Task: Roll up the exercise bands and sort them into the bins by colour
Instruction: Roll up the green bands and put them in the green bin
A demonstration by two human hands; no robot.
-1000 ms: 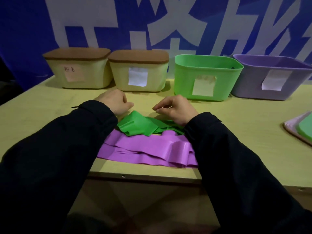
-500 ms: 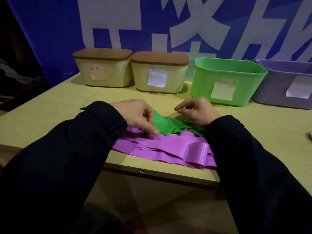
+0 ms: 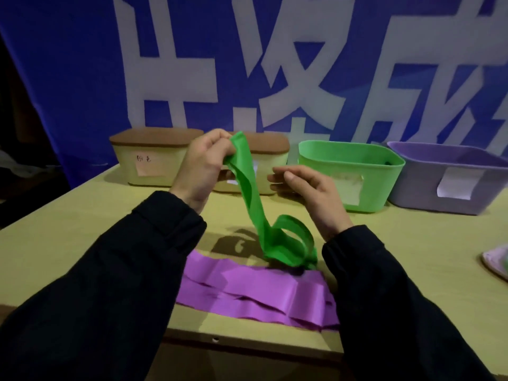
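Left hand: the left hand (image 3: pixel 202 163) pinches one end of the long, thin green rubber exercise band (image 3: pixel 251 188) and holds it raised in front of the lidded boxes, most likely to pull the strip free and straight so that rolling can start from a clean end.
Right hand: the right hand (image 3: pixel 303 188) hovers just right of the hanging strip, fingers loosely curled and gripping nothing, seemingly poised to take the band lower down.
Green band: its lower part lies looped on the table, resting on the far edge of the purple band.
Purple band: the flat, crumpled purple rubber exercise band (image 3: pixel 255 292) lies near the table's front edge, untouched, apparently waiting its turn.
Bins: the open green plastic bin (image 3: pixel 354 158) stands right of the raised band at the table's back, the open purple plastic bin (image 3: pixel 445 166) beyond it; both carry paper labels.
Boxes: two cream boxes with brown lids (image 3: pixel 154 158) stand left of the green bin.
Surface: a pale yellow-green wooden table (image 3: pixel 68 235).
Room: dim, with a blue banner bearing large white characters (image 3: pixel 275 64) behind the bins.
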